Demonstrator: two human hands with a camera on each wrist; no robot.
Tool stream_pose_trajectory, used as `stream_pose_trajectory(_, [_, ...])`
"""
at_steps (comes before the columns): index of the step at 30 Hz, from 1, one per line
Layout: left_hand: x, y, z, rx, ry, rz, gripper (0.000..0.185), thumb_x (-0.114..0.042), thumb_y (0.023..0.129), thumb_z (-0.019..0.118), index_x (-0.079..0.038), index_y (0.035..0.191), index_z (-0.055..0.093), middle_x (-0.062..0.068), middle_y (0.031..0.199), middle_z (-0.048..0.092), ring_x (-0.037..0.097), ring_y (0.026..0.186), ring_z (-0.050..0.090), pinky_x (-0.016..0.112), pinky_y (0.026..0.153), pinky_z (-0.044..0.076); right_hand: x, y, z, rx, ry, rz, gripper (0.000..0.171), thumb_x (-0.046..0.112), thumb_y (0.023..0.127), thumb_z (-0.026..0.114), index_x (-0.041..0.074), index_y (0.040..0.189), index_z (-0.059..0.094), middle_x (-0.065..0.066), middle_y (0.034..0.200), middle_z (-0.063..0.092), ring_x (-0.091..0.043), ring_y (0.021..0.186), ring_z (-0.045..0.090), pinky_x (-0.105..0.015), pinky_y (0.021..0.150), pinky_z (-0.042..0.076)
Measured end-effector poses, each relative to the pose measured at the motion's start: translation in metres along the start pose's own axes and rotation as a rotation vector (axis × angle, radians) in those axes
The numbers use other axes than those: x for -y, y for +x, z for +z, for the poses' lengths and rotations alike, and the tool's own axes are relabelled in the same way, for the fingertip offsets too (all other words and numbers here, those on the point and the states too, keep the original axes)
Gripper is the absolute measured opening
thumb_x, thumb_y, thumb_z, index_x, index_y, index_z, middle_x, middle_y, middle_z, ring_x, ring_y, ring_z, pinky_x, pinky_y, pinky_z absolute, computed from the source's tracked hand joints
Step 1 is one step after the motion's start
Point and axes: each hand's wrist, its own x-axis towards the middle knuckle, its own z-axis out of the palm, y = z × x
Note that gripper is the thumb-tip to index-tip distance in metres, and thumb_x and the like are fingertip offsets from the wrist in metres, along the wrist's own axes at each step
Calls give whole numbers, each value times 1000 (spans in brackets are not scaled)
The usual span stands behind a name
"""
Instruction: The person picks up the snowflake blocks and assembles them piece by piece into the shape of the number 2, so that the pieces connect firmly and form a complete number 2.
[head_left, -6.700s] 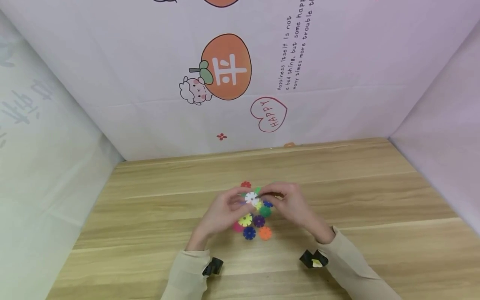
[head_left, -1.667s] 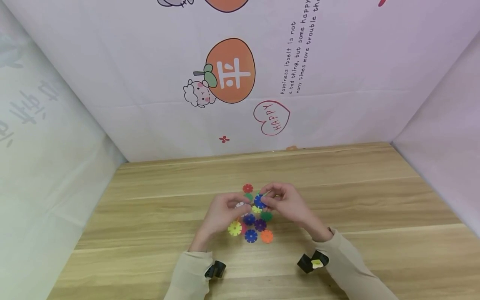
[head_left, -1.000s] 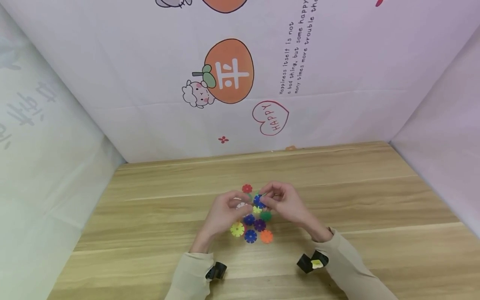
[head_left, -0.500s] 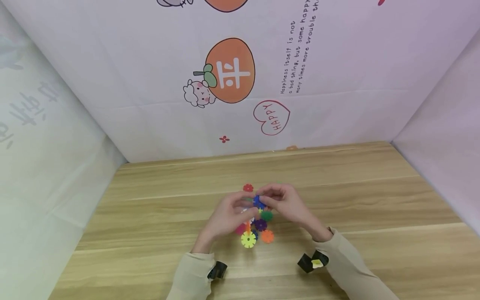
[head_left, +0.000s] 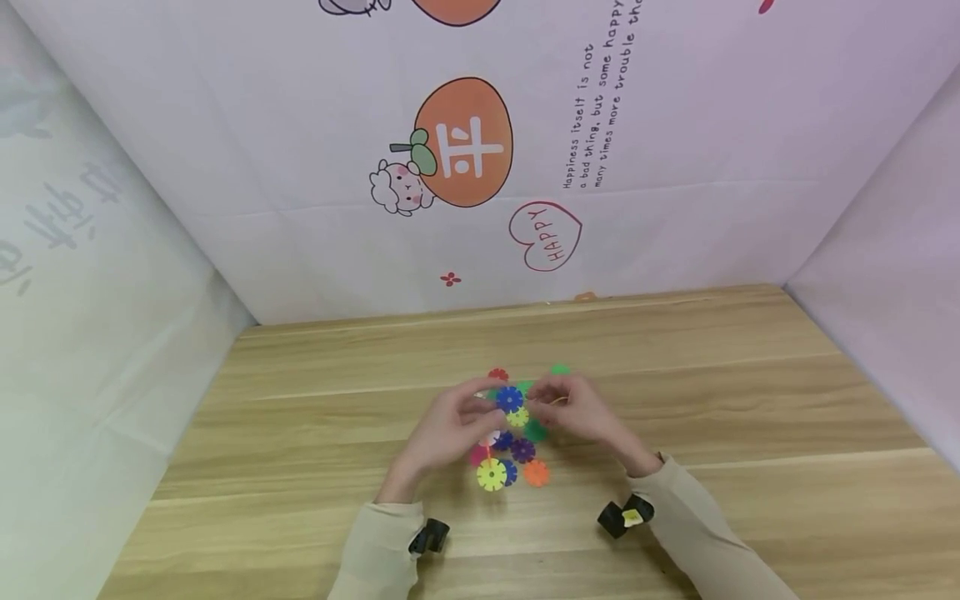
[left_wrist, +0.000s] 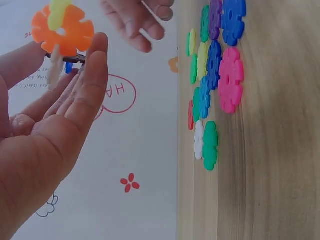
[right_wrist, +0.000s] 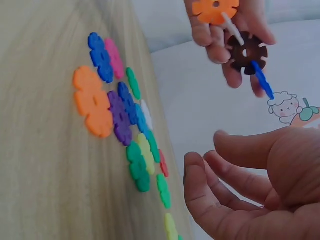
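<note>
My left hand [head_left: 442, 429] holds up a chain of slotted snowflake discs joined edge to edge. In the right wrist view the chain shows an orange disc [right_wrist: 216, 11], a white disc [right_wrist: 233, 31], a dark brown disc [right_wrist: 256, 54] and a blue disc [right_wrist: 263, 81] at its end. At the chain's near end hangs a yellow disc [head_left: 492, 475] in the head view. The left fingers are around the brown disc; their exact contact is partly hidden. Just right of the blue disc, my right hand [head_left: 576, 408] has its fingers loosely bent, thumb and fingertips apart, holding nothing.
Loose discs lie on the wooden table [head_left: 322, 433] beneath the hands, among them an orange disc [head_left: 536, 473], a purple disc [head_left: 523, 451], a pink disc [left_wrist: 231, 80] and a red disc [head_left: 498, 375]. A printed white cloth [head_left: 300, 167] rises behind the table.
The right hand picked up the blue disc after the earliest frame and brought it to the chain. It has now let go and drawn slightly right; the blue disc stays on the chain.
</note>
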Motion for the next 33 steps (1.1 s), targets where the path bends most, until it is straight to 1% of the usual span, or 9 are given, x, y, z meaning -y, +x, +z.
stream_pose_trajectory(4, [2,1,-1,-9,8,-7,46,-19,92,65,-14,136,52,14,125,60,30,116,57,38,87,54,-5,2,1,9,-70,50,18,7,87,68,-1,104,66,-11,96,67,-22,88,63,-33,72,56])
stream_pose_trajectory(5, [3,1,-1,-9,11,-7,45,-20,92,65,-14,135,52,14,125,60,30,116,57,37,87,54,-5,2,1,8,-91,63,19,6,86,69,-1,104,66,-10,96,67,-21,87,62,-33,72,55])
stream_pose_trajectory(11, [3,1,-1,-3,4,-13,46,-20,92,65,-13,136,51,14,120,63,30,113,59,36,85,55,-9,4,3,42,-195,80,28,3,78,75,-2,104,68,-7,87,67,-18,78,62,-30,65,54])
stream_pose_trajectory(12, [3,1,-1,-2,2,-14,47,-20,92,65,-13,136,51,14,120,63,29,113,59,36,85,55,-10,4,3,51,-204,73,29,3,77,76,-2,104,68,-7,87,67,-18,78,61,-30,65,54])
stream_pose_trajectory(17, [1,1,0,2,8,-12,47,-17,94,63,-12,138,49,14,116,65,27,109,61,35,83,55,-11,4,5,67,-217,100,33,4,74,79,0,105,69,-6,87,66,-17,80,59,-30,68,53])
stream_pose_trajectory(21, [2,2,0,1,27,-4,46,-10,95,60,-8,139,47,17,109,67,28,102,64,35,81,56,-12,5,7,65,-229,133,34,4,72,81,2,104,70,-5,87,63,-17,80,57,-29,67,51])
stream_pose_trajectory(23, [2,3,0,1,36,2,47,-9,94,60,-7,139,47,18,109,66,29,102,64,35,81,56,-13,5,7,62,-235,143,34,3,71,82,2,103,70,-4,86,62,-17,79,56,-29,66,50])
stream_pose_trajectory(29, [1,1,0,-3,45,0,47,-16,94,62,-16,139,49,17,110,67,22,98,66,32,78,55,-13,5,9,53,-290,133,31,2,69,83,5,97,71,-2,79,60,-16,72,54,-27,60,48])
stream_pose_trajectory(33, [-1,0,0,-6,32,-1,47,-18,94,62,-17,139,49,15,109,68,22,97,66,32,77,55,-12,5,10,54,-330,111,28,3,69,83,7,94,71,-2,78,60,-15,70,53,-27,58,47])
